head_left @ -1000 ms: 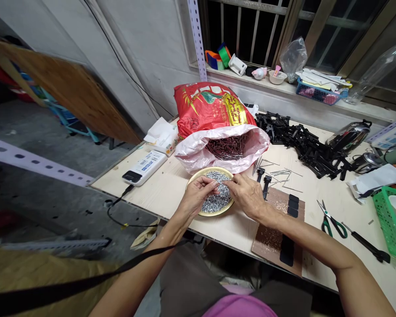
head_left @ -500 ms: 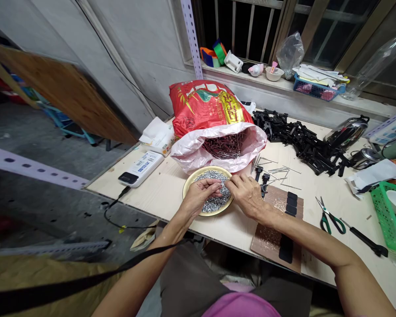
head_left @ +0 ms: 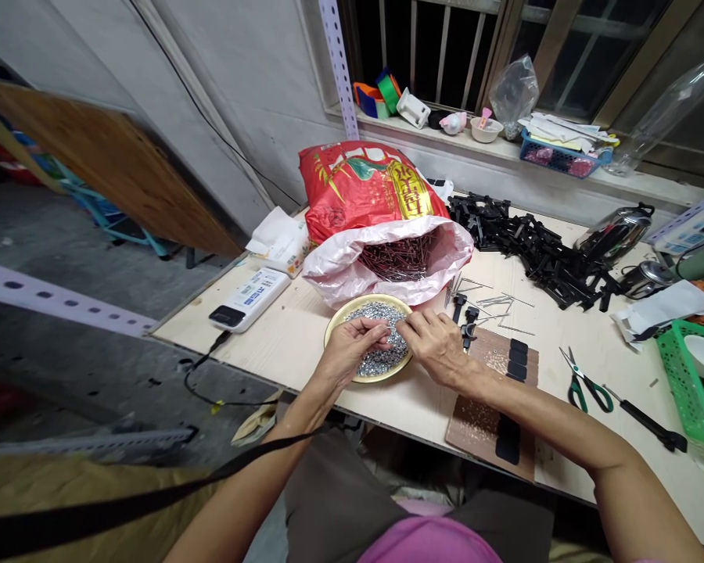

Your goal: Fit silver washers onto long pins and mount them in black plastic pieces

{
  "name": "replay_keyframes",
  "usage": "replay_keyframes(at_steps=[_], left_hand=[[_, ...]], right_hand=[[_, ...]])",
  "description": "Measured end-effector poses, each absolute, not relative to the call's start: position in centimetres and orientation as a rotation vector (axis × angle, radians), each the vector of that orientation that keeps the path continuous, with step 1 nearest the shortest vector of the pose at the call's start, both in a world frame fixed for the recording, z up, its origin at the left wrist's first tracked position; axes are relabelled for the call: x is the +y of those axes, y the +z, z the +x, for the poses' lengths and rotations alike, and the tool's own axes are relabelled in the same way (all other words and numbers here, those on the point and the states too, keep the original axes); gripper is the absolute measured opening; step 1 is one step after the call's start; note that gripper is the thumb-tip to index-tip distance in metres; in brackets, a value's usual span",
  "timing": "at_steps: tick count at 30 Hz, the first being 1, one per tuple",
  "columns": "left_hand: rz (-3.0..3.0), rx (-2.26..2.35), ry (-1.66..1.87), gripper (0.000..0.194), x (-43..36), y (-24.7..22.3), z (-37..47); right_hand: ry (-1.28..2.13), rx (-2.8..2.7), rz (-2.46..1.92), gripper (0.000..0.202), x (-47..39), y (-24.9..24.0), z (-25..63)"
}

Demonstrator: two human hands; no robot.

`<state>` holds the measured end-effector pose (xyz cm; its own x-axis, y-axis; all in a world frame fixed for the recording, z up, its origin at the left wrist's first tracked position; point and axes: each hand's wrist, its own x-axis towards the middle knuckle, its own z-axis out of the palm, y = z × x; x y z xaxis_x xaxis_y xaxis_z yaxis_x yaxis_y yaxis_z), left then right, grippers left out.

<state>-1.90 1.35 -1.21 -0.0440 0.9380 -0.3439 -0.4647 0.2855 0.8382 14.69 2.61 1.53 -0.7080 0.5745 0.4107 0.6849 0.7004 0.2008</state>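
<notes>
A gold-rimmed plate heaped with small silver metal pieces sits near the table's front edge. My left hand and my right hand meet over the plate, fingertips pinched together on something small; what it is I cannot make out. Behind the plate lies an open red bag with a white liner, full of thin dark nails. Loose nails and two small black parts lie just right of my right hand.
A pile of black plastic parts spreads at the back right. A brown board with black strips, green scissors, a black tool and a green basket are to the right. A white power bank lies at the left.
The view shifted slightly; both hands stay over the plate, working their fingertips together. Nothing else has moved.
</notes>
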Motion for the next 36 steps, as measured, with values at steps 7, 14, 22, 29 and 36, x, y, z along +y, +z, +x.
replay_keyframes(at_steps=[7, 14, 22, 29, 36], left_hand=[[0.493, 1.061, 1.233, 0.047, 1.4, -1.2, -1.3], [0.717, 1.162, 1.395, 0.037, 1.1, -1.9, -0.7], [0.566, 1.088, 1.156, 0.045, 1.4, -1.8, -1.8], [0.667, 1.142, 1.191, 0.042, 1.0, -1.7, -2.0], [0.786, 1.192, 1.142, 0.042, 0.8, -1.7, -2.2]], right_hand=[[-0.486, -2.517, -0.932, 0.032, 2.8, 1.0, 14.6], [0.004, -2.505, -1.278, 0.021, 2.8, 0.7, 14.3], [-0.250, -2.515, -1.039, 0.021, 3.0, -0.2, 15.2], [-0.233, -2.460, -1.042, 0.025, 2.5, -0.6, 14.9], [0.045, -2.559, -1.129, 0.021, 2.4, 0.0, 14.8]])
